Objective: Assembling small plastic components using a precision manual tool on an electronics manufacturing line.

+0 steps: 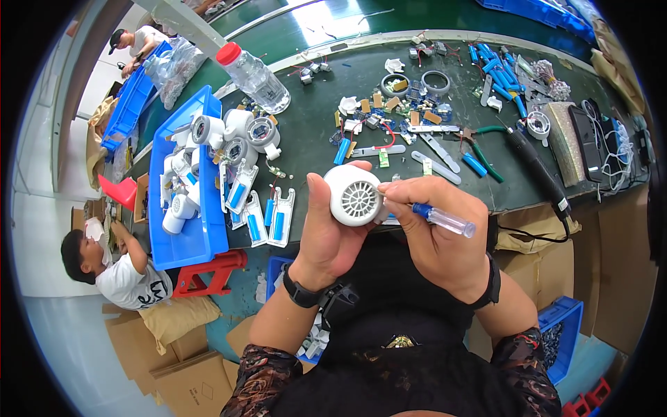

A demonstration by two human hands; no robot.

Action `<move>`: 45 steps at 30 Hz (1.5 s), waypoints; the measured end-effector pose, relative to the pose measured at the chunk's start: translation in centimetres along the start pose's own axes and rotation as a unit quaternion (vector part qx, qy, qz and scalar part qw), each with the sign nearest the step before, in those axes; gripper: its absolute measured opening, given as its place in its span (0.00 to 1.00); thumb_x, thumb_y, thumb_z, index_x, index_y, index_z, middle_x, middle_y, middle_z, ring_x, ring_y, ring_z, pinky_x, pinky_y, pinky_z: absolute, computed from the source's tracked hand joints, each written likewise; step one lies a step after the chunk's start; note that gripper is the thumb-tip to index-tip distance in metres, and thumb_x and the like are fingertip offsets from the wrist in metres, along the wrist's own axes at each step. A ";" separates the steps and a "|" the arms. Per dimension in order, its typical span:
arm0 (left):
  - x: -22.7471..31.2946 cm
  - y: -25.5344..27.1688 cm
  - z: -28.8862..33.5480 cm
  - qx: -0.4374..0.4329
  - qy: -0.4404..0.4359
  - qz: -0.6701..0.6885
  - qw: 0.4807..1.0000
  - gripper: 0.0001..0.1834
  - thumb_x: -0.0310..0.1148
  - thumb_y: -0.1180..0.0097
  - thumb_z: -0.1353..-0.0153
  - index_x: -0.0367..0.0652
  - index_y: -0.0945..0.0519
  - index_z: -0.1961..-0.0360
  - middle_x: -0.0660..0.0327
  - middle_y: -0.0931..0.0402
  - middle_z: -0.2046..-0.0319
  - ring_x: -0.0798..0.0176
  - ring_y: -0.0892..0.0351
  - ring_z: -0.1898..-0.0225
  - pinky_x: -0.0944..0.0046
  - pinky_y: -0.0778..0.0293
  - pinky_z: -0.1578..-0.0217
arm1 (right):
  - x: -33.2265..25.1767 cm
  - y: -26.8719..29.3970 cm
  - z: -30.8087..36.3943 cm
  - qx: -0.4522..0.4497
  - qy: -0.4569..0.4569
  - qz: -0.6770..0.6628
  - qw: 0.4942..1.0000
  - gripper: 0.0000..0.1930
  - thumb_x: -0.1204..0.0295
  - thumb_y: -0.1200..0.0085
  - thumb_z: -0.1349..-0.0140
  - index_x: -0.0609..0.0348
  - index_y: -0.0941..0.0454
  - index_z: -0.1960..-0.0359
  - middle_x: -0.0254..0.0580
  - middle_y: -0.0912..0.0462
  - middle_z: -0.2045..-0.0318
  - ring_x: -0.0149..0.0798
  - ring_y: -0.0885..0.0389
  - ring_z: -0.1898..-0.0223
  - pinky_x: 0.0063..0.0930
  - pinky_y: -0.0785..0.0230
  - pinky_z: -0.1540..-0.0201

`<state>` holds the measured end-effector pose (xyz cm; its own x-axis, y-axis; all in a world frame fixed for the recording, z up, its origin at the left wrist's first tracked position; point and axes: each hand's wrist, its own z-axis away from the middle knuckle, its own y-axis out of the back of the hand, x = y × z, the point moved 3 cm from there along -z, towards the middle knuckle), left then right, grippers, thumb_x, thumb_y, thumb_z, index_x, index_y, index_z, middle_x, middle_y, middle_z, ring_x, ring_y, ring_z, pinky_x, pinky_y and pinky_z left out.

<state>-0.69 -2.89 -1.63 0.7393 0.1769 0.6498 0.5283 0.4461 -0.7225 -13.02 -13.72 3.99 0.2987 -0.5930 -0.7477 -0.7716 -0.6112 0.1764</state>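
My left hand (329,233) is wrapped round a white fan head (356,194), its round slotted grille facing up. Close against the right edge of the fan head, my right hand (440,226) is closed on a small screwdriver (445,219) with a clear and blue handle. The handle's end points down to the right. My right fingers hide the screwdriver's tip, so I cannot tell whether it touches the housing. Just left of my hands lie white handle shells with blue battery cells (279,222).
A blue bin (221,243) of white fan parts stands at left, beside a red-capped bottle (260,83). Circuit boards, green-handled pliers (479,149), a black corded tool (535,167) and loose blue cells (497,73) spread across the dark bench. A co-worker (118,271) sits at far left.
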 end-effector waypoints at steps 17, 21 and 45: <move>-0.3 0.0 -0.5 0.020 0.009 0.029 0.999 0.44 0.76 0.56 0.37 0.45 0.26 0.41 0.61 0.18 0.57 0.61 0.17 0.54 0.57 0.21 0.52 | 0.0 0.1 0.7 0.077 -0.047 -0.051 0.995 0.06 0.78 0.35 0.37 0.62 0.18 0.61 0.42 0.13 0.70 0.37 0.12 0.70 0.25 0.23 0.67; 0.0 0.6 -0.4 0.017 -0.002 0.019 1.000 0.45 0.77 0.57 0.37 0.46 0.26 0.41 0.62 0.19 0.57 0.61 0.17 0.54 0.55 0.22 0.52 | -1.1 0.7 0.3 0.056 -0.019 -0.046 0.997 0.06 0.79 0.35 0.38 0.63 0.18 0.61 0.43 0.13 0.68 0.36 0.12 0.70 0.26 0.23 0.67; 1.2 0.8 -0.3 -0.033 0.041 0.152 0.987 0.49 0.77 0.64 0.35 0.41 0.25 0.39 0.56 0.18 0.57 0.50 0.16 0.54 0.53 0.19 0.55 | 2.1 2.2 2.1 -0.010 -0.300 -0.219 0.928 0.12 0.74 0.58 0.27 0.66 0.23 0.51 0.36 0.23 0.66 0.26 0.27 0.69 0.23 0.27 0.58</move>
<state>0.72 -2.58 -1.47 0.8981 0.2206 0.3805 0.3001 0.3251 -0.8968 -15.29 -15.23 1.51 0.2099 0.1109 -0.9714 -0.6366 -0.7385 -0.2219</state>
